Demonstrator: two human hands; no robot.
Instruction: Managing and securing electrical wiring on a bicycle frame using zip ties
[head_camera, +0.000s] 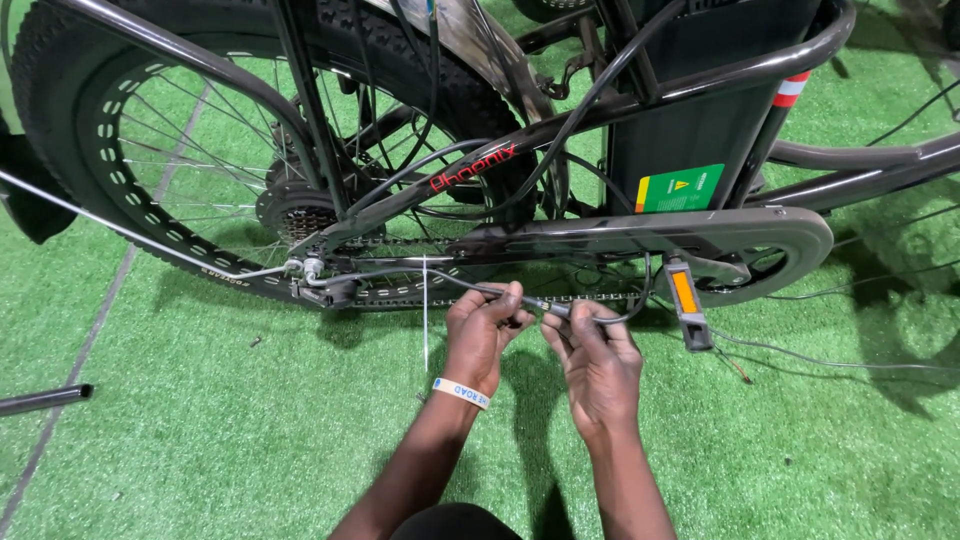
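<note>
A green artificial-turf floor (200, 440) fills the lower part of the view, and on it stands a black electric bicycle with a dark tubular metal frame (500, 150). Its fat black knobbly rear tyre on a spoked rim with round cut-outs (60, 150) takes up the upper left. A black box-shaped battery case with a green and yellow label (690, 130) sits upright behind the frame tubes, right of centre. Below it runs a long black plastic chain guard (700, 235), and a black pedal with an orange reflector (686, 300) hangs just under the guard's right end. The metal drive chain (400, 298) stretches along the bottom from the rear sprocket cluster (298, 215) towards the pedal.

2 bare hands work just below the chain. The left hand (482, 330), with a white printed wristband (461, 391), has its fingers pinched narrow around a thin black cable with a connector end (545, 306). The right hand (598, 358) has its fingers closed on the other part of that cable, where it loops up towards the guard. A thin white cable tie (425, 320) hangs straight down just left of the left hand. A dark metal tube (45, 399) lies on the turf at the far left.
</note>
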